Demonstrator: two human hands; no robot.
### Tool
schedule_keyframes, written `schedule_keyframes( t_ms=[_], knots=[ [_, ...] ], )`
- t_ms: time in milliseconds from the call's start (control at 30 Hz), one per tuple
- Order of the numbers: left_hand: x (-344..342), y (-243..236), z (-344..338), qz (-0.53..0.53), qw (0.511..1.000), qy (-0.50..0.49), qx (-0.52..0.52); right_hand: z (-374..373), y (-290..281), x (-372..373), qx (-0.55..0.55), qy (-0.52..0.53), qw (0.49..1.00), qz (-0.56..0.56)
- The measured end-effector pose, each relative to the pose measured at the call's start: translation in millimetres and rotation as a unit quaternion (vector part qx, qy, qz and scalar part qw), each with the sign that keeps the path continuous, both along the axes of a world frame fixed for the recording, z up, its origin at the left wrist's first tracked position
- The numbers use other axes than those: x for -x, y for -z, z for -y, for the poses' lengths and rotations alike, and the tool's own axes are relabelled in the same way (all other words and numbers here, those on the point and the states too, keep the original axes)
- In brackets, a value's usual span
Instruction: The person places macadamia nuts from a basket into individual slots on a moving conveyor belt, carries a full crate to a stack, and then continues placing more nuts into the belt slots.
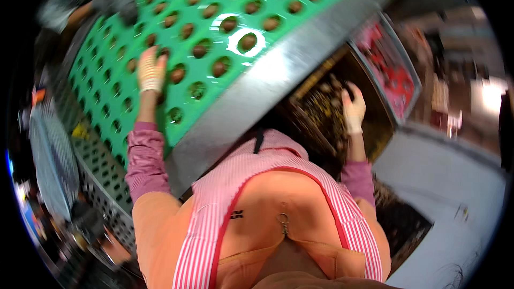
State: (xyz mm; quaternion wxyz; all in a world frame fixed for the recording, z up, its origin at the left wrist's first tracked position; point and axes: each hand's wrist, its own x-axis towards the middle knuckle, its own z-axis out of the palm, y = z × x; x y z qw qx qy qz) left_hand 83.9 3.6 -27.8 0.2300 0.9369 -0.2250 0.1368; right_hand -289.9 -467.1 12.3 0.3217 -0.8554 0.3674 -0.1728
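Fingers of the left hand (pixel 151 69), in a pale glove, reach down among the nuts (pixel 220 68) on a green holed tray (pixel 190 108); blur hides whether they pinch one. Most nearby holes hold a single nut, round, brown and dull-looking, sunk below the tray's glossy surface, while some toward the near edge show none. Fingers of the right hand (pixel 353 112) curl inside a brown box (pixel 376 93) partly filled with small brown and yellowish bits (pixel 321 101); whether they grip anything, I cannot tell. Beside it, a grey-rimmed bin (pixel 408 69) contains red pieces (pixel 383 69).
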Motion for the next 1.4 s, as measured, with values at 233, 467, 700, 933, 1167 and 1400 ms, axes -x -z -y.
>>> schedule_keyframes(
  t_ms=[233,467,700,933,1167,1400],
  knots=[
    [-34,0,15,-0.010,0.940,0.048,-0.336,70,3,110,0.043,0.102,0.989,-0.101],
    [26,-55,137,0.070,0.962,0.154,-0.213,70,60,153,-0.132,0.098,0.930,-0.329],
    [234,-61,376,-0.214,0.831,0.506,-0.086,83,109,95,0.061,-0.088,0.941,-0.321],
    [271,65,484,-0.401,0.838,0.200,-0.310,100,129,40,-0.129,0.099,0.940,-0.299],
    [300,125,509,-0.415,0.878,0.082,-0.222,95,166,56,-0.184,0.250,0.927,-0.211],
    [297,130,505,-0.298,0.848,0.332,-0.285,99,172,50,-0.125,0.117,0.963,-0.206]
  ],
)
